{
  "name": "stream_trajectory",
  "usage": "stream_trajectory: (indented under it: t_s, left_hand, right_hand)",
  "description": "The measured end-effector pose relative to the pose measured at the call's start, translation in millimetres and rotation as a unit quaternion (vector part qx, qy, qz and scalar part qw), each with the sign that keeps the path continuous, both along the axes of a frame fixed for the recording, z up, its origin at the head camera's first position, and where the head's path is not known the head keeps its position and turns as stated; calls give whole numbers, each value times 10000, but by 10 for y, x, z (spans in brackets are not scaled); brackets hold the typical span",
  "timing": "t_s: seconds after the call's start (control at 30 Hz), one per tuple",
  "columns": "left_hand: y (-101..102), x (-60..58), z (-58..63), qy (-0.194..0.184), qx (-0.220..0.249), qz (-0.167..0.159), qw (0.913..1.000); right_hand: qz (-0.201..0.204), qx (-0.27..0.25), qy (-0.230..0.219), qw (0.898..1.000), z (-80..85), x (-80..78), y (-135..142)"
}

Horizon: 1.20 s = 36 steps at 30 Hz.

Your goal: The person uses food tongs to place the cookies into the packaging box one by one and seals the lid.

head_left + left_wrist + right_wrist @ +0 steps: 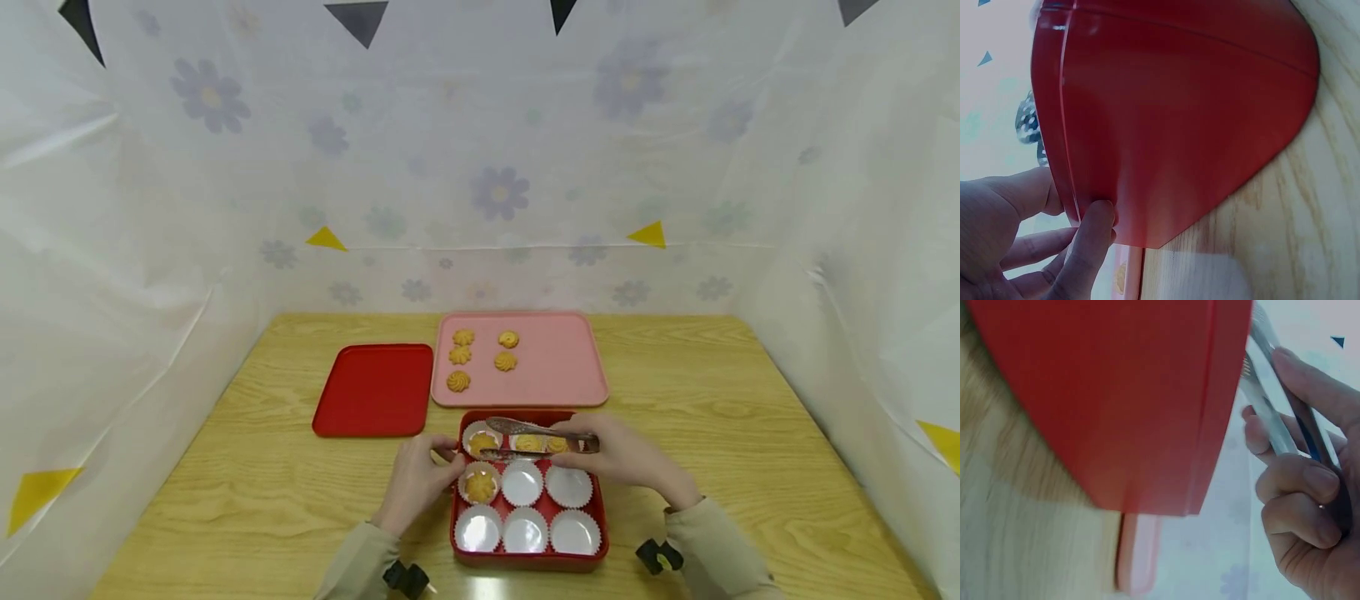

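Note:
A red box (528, 561) lined with white paper cups stands near the table's front. My left hand (422, 478) pinches its left wall between thumb and fingers, seen close up in the left wrist view. With my right hand (618, 450) I hold metal tongs (536, 428) across the back row, their two arms spread apart. Cookies fill the back-row cups, and another cookie (480, 487) lies in the left cup of the middle row. A white paper cup (522, 483) beside it holds nothing, like the rest of that row and the front row.
Behind the box lies a pink tray (558, 358) with several piped cookies (461, 355) on its left half. A flat red tray (375, 390) sits to its left. White patterned sheeting (495, 125) encloses the wooden table (697, 400) at the back and sides.

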State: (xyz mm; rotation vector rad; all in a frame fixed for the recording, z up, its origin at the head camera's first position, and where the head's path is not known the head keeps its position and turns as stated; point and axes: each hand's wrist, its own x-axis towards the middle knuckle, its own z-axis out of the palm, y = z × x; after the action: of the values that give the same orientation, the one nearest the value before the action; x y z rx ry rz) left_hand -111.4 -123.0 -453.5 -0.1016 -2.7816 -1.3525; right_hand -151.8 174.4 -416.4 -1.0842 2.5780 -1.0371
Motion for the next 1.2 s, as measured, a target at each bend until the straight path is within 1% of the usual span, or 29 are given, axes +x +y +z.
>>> stream_trajectory:
  t_s: [0.17,0.27,0.33,0.4,0.5,0.57,0.73,0.83,1.0,1.2]
  left_hand:
    - [-6,-2,-7,3,77,-49,10000]
    - [-7,-3,-13,-2,88,-56,9999]
    - [-8,-3,-17,-12,87,-52,9999]
    - [-8,-3,-20,-29,98,-43,9999]
    - [-8,-4,-24,-58,139,-49,9999]
    - [-9,-2,-25,-73,174,-64,9998]
    - [-10,3,-20,-84,197,-74,9997]
    - [-12,2,-14,-87,197,-74,9997]
    - [-12,9,0,-145,221,-95,9996]
    - [-9,17,15,-155,177,-73,9997]
  right_hand:
    - [-555,-68,60,9984,-25,-103,32]
    - [-864,-139,3,9962,-8,-174,10]
    - [-1088,-121,84,9940,-1,-236,-15]
    - [-1333,-21,150,9910,6,-304,-39]
    - [-1651,279,281,9855,10,-422,-71]
    - [-1781,452,218,9827,14,-505,-86]
    - [-1799,730,-144,9809,40,-718,-133]
    - [-1763,869,-249,9802,53,-835,-173]
    - [-1772,1180,-260,9767,40,-993,-234]
    - [-1748,1388,-134,9747,49,-1102,-316]
